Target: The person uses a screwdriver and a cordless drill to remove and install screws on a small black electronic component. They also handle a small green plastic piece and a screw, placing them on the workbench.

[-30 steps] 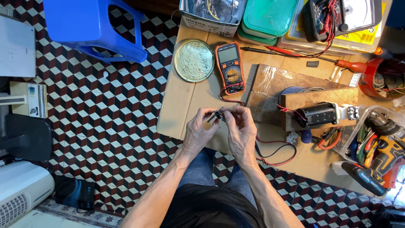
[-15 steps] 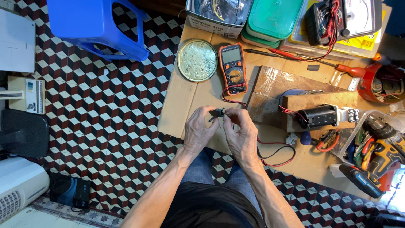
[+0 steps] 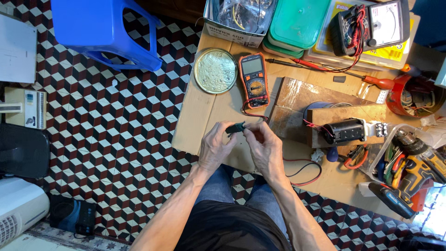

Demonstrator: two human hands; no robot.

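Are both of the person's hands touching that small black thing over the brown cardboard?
Touching. The head view shows the left hand and the right hand both pinching the small black part with their fingertips.

small black part point(image 3: 235, 127): mostly hidden by fingers point(image 3: 253, 131) | blue stool point(image 3: 104, 29): cut by top edge

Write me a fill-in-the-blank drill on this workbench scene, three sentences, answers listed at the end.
1. Both hands pinch one small ____ part between their fingertips, the left hand beside the right hand.
2. The orange multimeter lies just right of a round ____ lid.
3. On the tiled floor stands a ____ plastic stool.

Missing words: black; metal; blue
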